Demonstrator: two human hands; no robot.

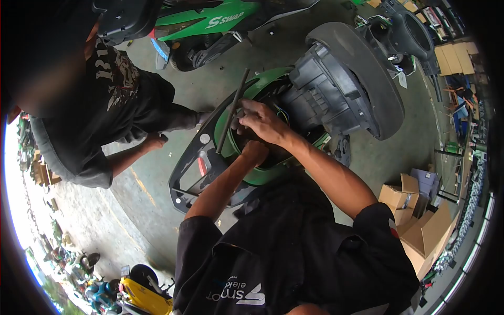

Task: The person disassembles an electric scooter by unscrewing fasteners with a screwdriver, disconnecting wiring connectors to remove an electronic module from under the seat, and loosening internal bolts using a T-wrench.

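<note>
A green scooter body (268,79) stands in front of me with its black seat (362,79) tipped up to the right, the dark plastic underside (315,100) showing. My left hand (255,153) reaches down into the opening under the seat, and its fingers are hidden. Above and slightly beyond it, my right hand (261,122) has its fingers curled at the opening's left side; what they grip cannot be made out. A long dark bar (232,111) slants close to those fingertips. The black rear rack (191,163) lies left of both hands.
A person in dark clothes (123,89) stands at the left, one hand (155,140) lowered. Another green scooter (210,23) is at the top. Handlebars and a mirror (417,34) rise at upper right. Cardboard boxes (428,231) sit at right; a yellow vehicle (144,296) is at lower left.
</note>
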